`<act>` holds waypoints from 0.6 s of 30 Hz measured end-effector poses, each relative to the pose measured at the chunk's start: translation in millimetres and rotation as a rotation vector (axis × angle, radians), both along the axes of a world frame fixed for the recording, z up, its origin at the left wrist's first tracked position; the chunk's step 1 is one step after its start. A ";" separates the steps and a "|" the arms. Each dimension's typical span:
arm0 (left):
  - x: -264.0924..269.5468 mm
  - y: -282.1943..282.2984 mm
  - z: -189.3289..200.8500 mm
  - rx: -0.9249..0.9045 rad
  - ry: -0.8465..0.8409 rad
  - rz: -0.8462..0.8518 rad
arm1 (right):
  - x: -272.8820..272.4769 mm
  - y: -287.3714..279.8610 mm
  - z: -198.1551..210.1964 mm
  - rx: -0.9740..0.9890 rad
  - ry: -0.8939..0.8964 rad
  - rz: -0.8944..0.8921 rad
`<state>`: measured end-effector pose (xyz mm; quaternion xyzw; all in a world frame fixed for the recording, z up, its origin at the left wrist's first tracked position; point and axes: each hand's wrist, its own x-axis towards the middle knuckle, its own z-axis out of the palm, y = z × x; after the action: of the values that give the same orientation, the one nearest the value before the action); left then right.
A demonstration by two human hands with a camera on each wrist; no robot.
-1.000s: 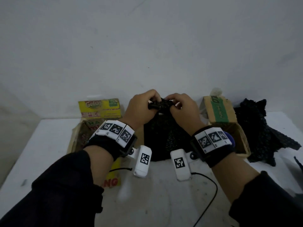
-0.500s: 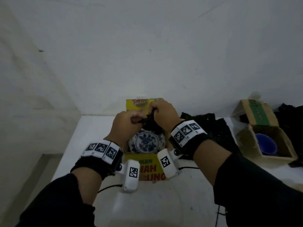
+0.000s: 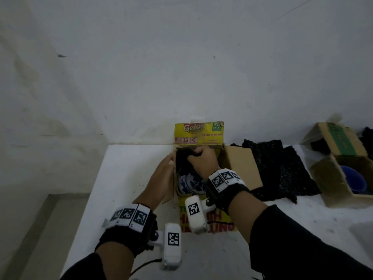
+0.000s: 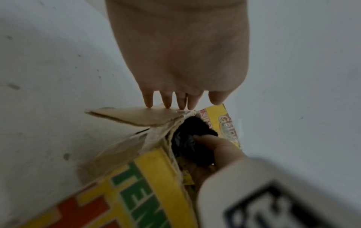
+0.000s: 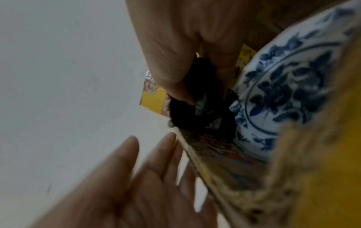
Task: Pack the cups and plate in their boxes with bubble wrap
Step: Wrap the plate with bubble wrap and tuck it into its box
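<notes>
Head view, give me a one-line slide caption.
Right hand tucks black bubble wrap beside the blue-and-white plate in the yellow box; left hand steadies its flap.

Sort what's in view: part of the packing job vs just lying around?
In the job:
- blue-and-white plate in the yellow box
- black bubble wrap wad, in the right hand grip
- left hand, flat against the box's left flap
- blue cup in the brown box
- spare black bubble wrap

Lying about:
- white table

The light is dim, flat and greyish in all views, with soft shadows and no glare. The head view darkens toward its corners and bends straight edges. Both wrist views are smeared by blur, worst on the near fingers (image 5: 125, 182) and the white marker block (image 4: 273, 200).
</notes>
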<state>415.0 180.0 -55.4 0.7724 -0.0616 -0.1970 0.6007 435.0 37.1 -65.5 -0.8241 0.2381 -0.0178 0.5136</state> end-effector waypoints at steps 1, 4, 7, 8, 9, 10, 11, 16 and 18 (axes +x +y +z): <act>-1.0 -1.4 -0.4 -0.030 0.010 -0.012 | 1.6 0.1 -3.2 0.054 0.034 -0.060; -4.7 -5.6 2.9 -0.142 0.041 -0.042 | 10.2 -2.6 -15.7 0.229 0.088 -0.209; -0.5 -2.6 -2.2 -0.154 0.037 -0.030 | 16.0 0.4 -18.5 0.314 0.135 -0.228; 3.8 0.4 -8.3 -0.126 0.037 -0.023 | 17.4 0.1 -17.4 0.309 0.180 -0.181; 6.6 2.8 -13.3 -0.103 0.043 -0.020 | 17.7 0.8 -22.4 0.202 0.228 -0.114; 8.5 5.3 -17.3 -0.093 0.047 -0.023 | 19.3 3.2 -26.6 0.219 0.217 -0.116; 8.9 7.0 -19.5 -0.089 0.046 -0.033 | 18.5 6.4 -24.0 0.239 0.194 -0.114; 8.6 9.7 -26.0 -0.090 0.037 -0.055 | 16.7 9.4 -30.5 -0.064 0.156 0.111; 9.4 10.6 -28.8 -0.088 0.036 -0.054 | 14.2 11.9 -25.8 -0.127 0.150 0.224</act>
<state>424.3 190.5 -84.2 0.7395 -0.0800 -0.2240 0.6297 449.1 49.0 -91.3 -0.8754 0.1807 0.0862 0.4401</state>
